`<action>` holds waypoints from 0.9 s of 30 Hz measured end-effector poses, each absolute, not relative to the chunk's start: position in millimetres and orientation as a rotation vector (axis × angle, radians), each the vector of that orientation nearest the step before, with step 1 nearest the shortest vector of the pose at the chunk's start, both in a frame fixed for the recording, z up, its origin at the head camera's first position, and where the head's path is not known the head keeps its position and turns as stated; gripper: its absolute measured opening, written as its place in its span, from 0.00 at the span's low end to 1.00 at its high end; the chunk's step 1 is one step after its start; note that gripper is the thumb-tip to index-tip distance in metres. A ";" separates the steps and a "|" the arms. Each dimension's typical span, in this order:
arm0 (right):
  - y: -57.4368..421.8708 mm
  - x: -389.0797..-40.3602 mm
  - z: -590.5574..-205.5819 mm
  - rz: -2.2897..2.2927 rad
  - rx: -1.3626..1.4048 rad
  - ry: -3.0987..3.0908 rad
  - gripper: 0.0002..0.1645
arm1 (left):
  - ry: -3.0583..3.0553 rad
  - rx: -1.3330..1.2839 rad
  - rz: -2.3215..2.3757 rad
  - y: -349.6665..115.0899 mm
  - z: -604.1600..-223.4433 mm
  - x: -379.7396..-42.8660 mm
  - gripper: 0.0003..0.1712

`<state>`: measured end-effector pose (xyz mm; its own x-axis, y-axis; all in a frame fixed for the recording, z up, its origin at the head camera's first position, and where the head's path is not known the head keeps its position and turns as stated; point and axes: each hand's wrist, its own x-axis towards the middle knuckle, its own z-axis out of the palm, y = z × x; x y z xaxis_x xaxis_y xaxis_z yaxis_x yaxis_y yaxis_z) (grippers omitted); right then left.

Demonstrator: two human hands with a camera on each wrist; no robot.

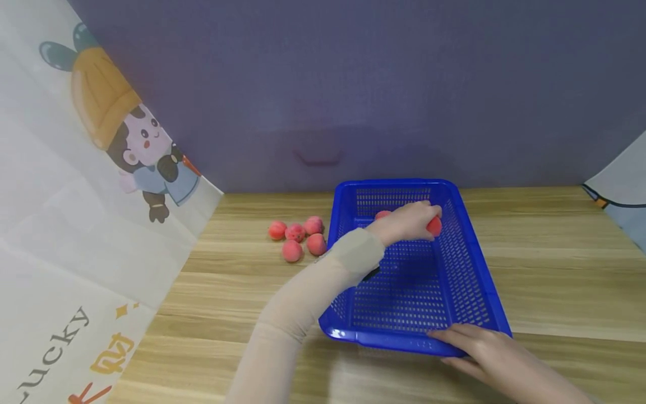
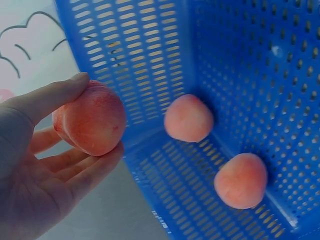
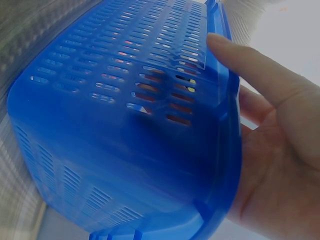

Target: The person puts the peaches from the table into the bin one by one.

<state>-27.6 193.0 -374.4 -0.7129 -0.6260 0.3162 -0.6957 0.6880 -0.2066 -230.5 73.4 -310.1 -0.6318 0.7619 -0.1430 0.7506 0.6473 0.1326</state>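
My left hand (image 1: 410, 220) reaches over the far part of a blue plastic basket (image 1: 404, 340) and holds a peach (image 2: 97, 120) between thumb and fingers. Two more peaches lie inside at the basket wall in the left wrist view, one peach (image 2: 189, 119) and a second peach (image 2: 242, 181). In the head view the left forearm and wrist hide part of the basket's inside. At the near right corner, my right hand (image 1: 479, 350) grips the basket rim, with fingers over the edge and the palm outside the wall (image 3: 115, 145).
Left of the basket, several peaches (image 1: 292, 251) sit grouped on the wooden table (image 1: 212, 314). A dark grey-blue panel (image 1: 323, 90) stands behind the table, and a white printed sheet (image 1: 60, 235) borders it on the left. A black cable (image 1: 623, 205) shows at the far right.
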 end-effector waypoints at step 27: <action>193.9 -27.5 -377.2 0.438 1.065 -2.602 0.19 | 2.669 1.235 0.081 88.6 -365.4 -245.8 0.22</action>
<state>-27.5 193.9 -377.2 -0.6821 -0.6248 0.3799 -0.7147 0.6794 -0.1660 -245.8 88.6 -365.4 -0.6310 0.7598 -0.1568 0.7488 0.6493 0.1329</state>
